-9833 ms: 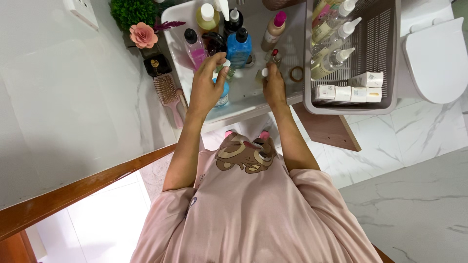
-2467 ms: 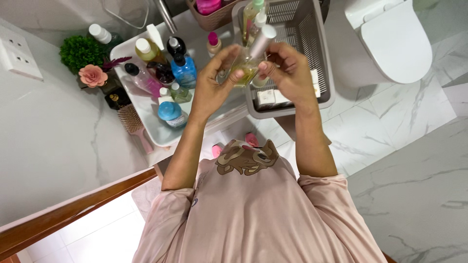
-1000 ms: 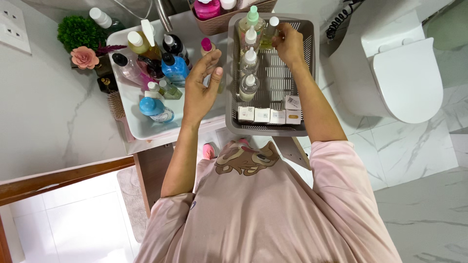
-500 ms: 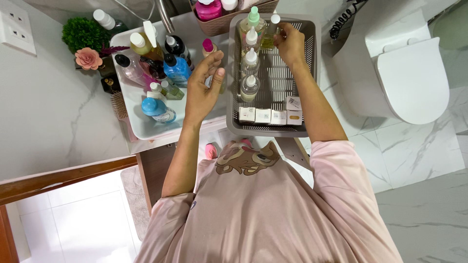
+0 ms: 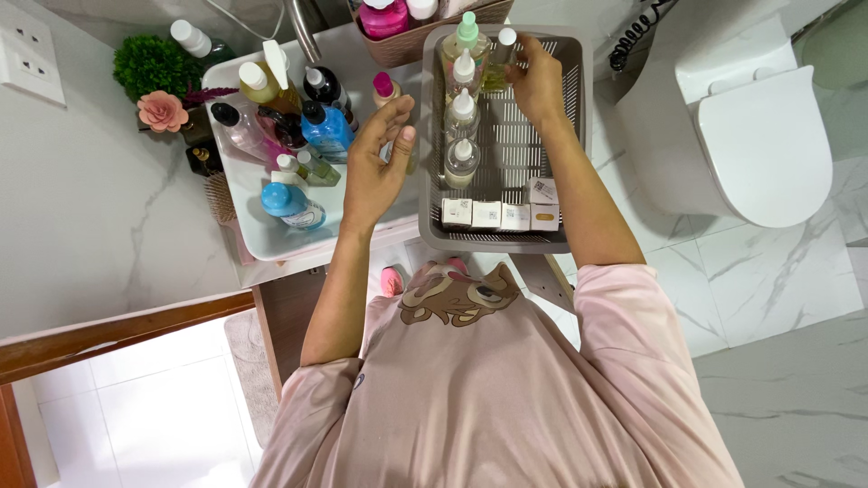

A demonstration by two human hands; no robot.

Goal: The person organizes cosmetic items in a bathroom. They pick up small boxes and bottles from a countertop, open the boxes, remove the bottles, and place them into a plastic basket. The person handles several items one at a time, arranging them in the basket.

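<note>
The right hand [image 5: 540,86] pinches a small white-capped bottle [image 5: 500,61] at the grey basket's [image 5: 579,136] far end, best lowered upright beside its fingers' neighbouring bottles, while the left hand [image 5: 372,172] hovers loosely spread, holding nothing.

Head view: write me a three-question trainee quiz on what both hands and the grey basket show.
1. True or false: the right hand grips a clear white-capped bottle of yellowish liquid inside the grey slatted plastic basket.
2. The left hand is: A) empty and open over the white tray; B) gripping a blue bottle; C) resting on the toilet lid.
3. What lines the basket's near edge?

Key
1. True.
2. A.
3. A row of four small white boxes.
</note>
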